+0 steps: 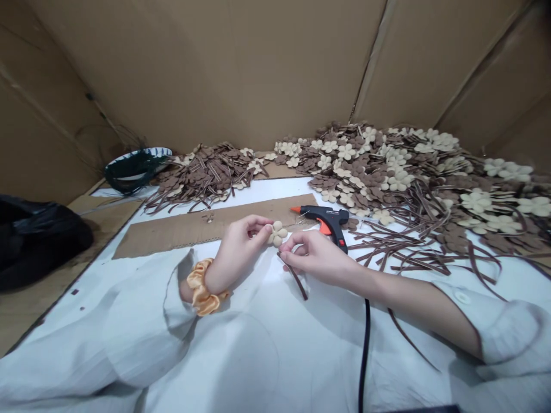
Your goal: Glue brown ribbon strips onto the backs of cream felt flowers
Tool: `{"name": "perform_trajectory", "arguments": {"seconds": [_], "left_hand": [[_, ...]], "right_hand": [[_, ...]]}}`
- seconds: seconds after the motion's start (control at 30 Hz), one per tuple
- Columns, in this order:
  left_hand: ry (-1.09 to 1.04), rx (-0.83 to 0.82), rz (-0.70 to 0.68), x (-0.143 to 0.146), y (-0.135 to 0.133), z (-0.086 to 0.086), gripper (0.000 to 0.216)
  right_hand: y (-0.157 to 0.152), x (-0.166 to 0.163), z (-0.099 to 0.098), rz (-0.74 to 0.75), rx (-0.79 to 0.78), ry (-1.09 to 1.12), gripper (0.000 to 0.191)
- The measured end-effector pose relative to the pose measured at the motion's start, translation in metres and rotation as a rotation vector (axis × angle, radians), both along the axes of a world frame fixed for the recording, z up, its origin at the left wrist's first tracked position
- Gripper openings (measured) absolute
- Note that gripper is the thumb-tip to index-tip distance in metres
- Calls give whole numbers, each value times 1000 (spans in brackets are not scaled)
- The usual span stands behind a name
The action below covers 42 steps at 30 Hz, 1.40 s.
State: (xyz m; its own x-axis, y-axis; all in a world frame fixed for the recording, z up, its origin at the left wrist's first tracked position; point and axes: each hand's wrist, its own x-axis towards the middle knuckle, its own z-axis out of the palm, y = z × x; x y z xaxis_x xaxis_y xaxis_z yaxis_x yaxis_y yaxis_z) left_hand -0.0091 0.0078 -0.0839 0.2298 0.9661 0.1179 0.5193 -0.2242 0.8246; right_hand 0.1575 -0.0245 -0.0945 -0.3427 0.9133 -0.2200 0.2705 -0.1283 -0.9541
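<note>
A cream fabric flower [278,233] is pinched in the nearly closed fingers of the left hand [239,246], above a cardboard strip [172,238]. The curled right hand [316,258] pinches a brown strip [295,276] just below it. A black hot glue gun [322,219] lies nearby, before loose heaps of flowers and strips [387,178].

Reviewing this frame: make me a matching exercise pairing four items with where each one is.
Items:
1. Orange satin scrunchie
2. Black-and-orange hot glue gun
3. Cream flower cutout
4. Black power cord

Places:
A. Between the left hand and right hand
B. Running to the bottom of the view
C. Just beyond the right hand
D. Around the left wrist

Pairs: 1-D, 2-C, 3-A, 4-B
</note>
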Motion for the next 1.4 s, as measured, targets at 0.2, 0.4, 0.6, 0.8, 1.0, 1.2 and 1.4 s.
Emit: {"name": "perform_trajectory", "arguments": {"seconds": [0.2,0.4,0.6,0.8,1.0,1.2,1.4], "left_hand": [[-20,-4,70,0,-18,6,22],[26,100,82,-2,-27,1,18],[66,170,85,-3,-31,-3,16],[89,223,86,-4,-34,0,13],[93,233,79,-2,-37,1,12],[63,243,60,-1,-39,0,9],[36,258,42,-1,-41,0,6]], "right_hand": [[0,5,3,41,177,-179,11],[-3,5,13,60,357,-301,14],[-2,5,13,67,438,-349,14],[-1,6,13,60,433,-326,17],[-1,7,13,37,459,-308,15],[-2,6,14,10,445,-304,16],[-3,6,14,3,431,-296,16]]}}
